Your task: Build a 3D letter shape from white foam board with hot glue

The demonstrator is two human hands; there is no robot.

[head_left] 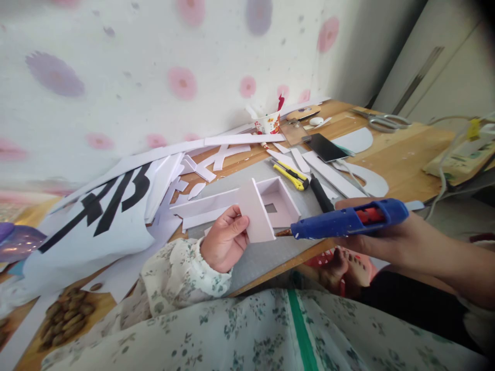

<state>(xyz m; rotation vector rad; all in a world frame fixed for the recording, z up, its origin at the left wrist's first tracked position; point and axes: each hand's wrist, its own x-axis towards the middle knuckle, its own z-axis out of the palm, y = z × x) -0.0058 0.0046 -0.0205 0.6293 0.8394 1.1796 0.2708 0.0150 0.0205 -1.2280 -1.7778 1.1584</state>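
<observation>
My left hand (226,237) pinches a white foam board piece (257,214) by its left edge, thumb in front. In my right hand (390,242) is a blue hot glue gun (344,220), lying level with its nozzle pointing left. The nozzle tip meets, or comes very close to, the lower right corner of the board piece. Behind that piece, a white open box (288,198) with a small square hole in its floor rests on the grey cutting mat (255,263). Whether the piece touches the box I cannot tell.
A yellow utility knife (291,175) and a black pen-like tool (320,193) lie beyond the box. Further back are a phone (327,148), a paper cup (267,123) and scissors (382,121). White offcuts (201,167) litter the left; nuts (66,317) are heaped at the near left.
</observation>
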